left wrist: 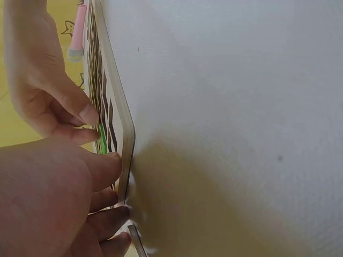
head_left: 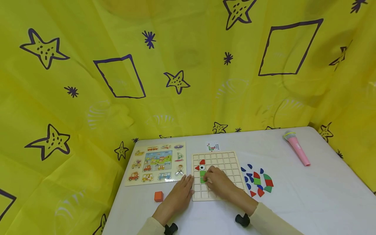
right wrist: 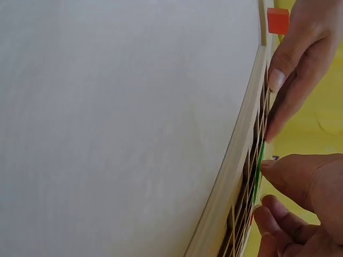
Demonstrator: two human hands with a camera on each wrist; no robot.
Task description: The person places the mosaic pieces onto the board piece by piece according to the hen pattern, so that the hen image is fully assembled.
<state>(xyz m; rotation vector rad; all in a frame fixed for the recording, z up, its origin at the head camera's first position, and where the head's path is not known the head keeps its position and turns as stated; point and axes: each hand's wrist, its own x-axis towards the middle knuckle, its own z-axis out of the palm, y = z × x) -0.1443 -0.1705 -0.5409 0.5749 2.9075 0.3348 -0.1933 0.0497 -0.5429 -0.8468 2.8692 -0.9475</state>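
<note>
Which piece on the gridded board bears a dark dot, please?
The white piece below the red quarter-circle and beside the triangle; the others are plain red or green.

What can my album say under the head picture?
Right hand touches a green square, left hand at the edge of the board.

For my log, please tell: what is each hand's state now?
Left hand: open, touching the pale wooden grid board.
Right hand: touching a green square tile; whether it pinches it cannot be told.
</note>
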